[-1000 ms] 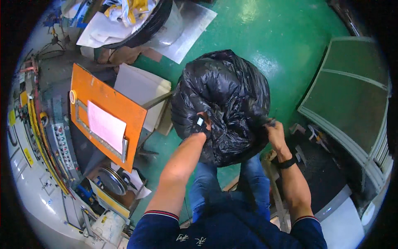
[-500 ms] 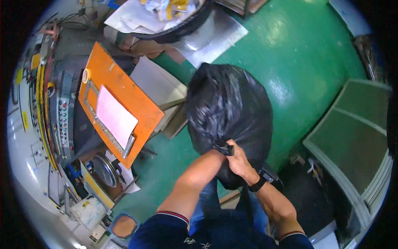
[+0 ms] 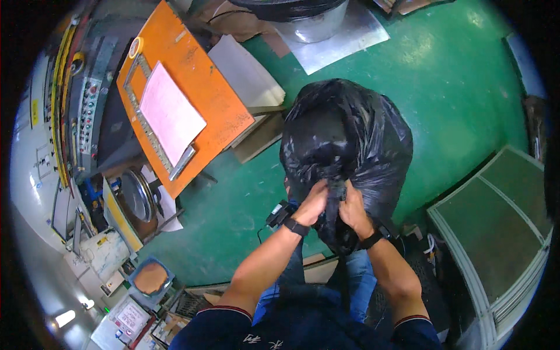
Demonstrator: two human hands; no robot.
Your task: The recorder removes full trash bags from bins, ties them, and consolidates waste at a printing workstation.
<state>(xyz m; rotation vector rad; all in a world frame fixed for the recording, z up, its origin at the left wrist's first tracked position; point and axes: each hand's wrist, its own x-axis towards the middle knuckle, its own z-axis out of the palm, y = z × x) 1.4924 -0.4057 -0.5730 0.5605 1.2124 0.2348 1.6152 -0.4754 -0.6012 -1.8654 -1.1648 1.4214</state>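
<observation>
A full, bulging black garbage bag (image 3: 370, 134) stands on the green floor in front of my legs. Its gathered neck runs down toward me between my two hands. My left hand (image 3: 312, 203) is closed on the left side of the neck, with the fingertips partly hidden in the plastic. On the right side, my right hand (image 3: 353, 209) grips the twisted plastic, thumb up. A loose end of the bag hangs below both hands, near my knees. Each wrist wears a black band with a small device.
Left of the bag stands an orange board (image 3: 213, 99) holding a pink sheet (image 3: 171, 111) and a metal ruler. Behind it are stacked pale sheets (image 3: 245, 70). A bin (image 3: 312, 23) stands on a metal plate at the back. Framed mesh screens (image 3: 501, 216) lean at the right.
My hands were crossed together at the bag's neck; now they are apart, one on each side of it. In the picture, the bag sits farther right and the surroundings have shifted.
</observation>
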